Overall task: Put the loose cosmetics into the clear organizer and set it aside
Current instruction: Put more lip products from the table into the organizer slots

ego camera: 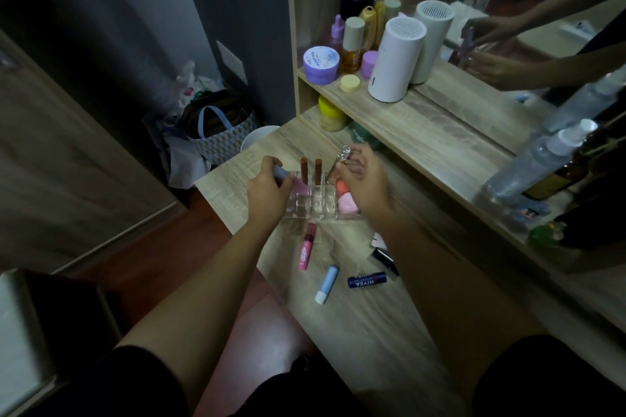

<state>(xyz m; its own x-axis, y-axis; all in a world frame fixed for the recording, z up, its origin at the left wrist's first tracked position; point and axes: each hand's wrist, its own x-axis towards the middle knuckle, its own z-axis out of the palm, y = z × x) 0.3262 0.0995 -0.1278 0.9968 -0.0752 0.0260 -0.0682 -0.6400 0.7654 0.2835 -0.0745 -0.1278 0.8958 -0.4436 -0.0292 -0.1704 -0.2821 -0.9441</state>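
loading the clear organizer [318,205] mid-desk: left hand [267,191] fingers pinch a blue tube [283,174] over a slot, right hand [364,184] blurred, grip unclear. organizer looks rigid, light, slick; lift by side walls. pink tube [307,246], blue stick [327,284], nivea stick [367,280] lie loose nearby.

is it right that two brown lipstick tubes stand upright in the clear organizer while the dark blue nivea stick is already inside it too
Not quite. The head view shows the dark blue Nivea stick lying loose on the wooden tabletop, nearer the person than the clear plastic organizer. The two brown lipstick tubes do stand upright in the organizer.
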